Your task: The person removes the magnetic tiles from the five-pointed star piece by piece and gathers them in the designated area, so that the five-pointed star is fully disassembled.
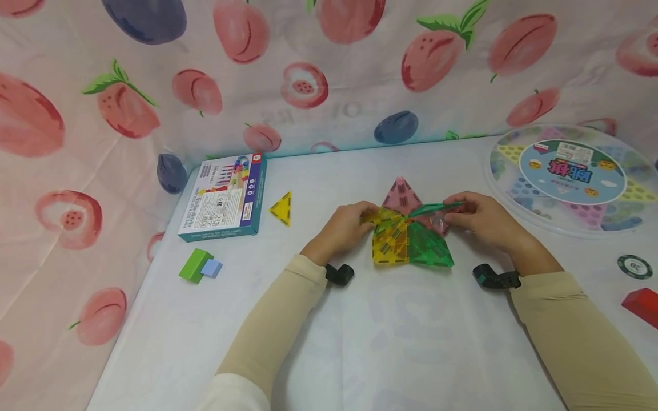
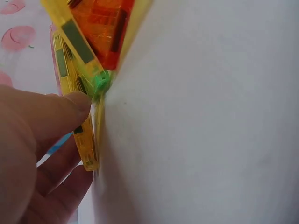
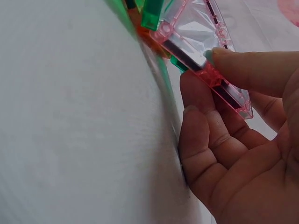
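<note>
A star-like cluster of translucent magnetic tiles stands on the white table, between the two hands. A pink triangle [image 1: 402, 196] forms its back point, with yellow-orange tiles [image 1: 388, 251] at front left and a green tile [image 1: 430, 248] at front right. My left hand [image 1: 345, 224] pinches a yellow magnetic tile [image 2: 85, 147] between thumb and fingers at the cluster's left side. On the opposite side my right hand [image 1: 480, 221] pinches a pink-framed magnetic tile [image 3: 187, 55], thumb on its face and fingers behind. Another green tile [image 1: 434, 209] rises nearly edge-on beside that hand.
To the left lie a loose yellow triangle [image 1: 281, 209], a boxed set [image 1: 221, 197], a green block [image 1: 196, 265] and a small blue block [image 1: 211, 268]. A round game board [image 1: 573, 171], a chip [image 1: 634, 266] and a red block [image 1: 642, 306] lie right. Fruit-patterned cloth [image 1: 349, 68] hangs behind.
</note>
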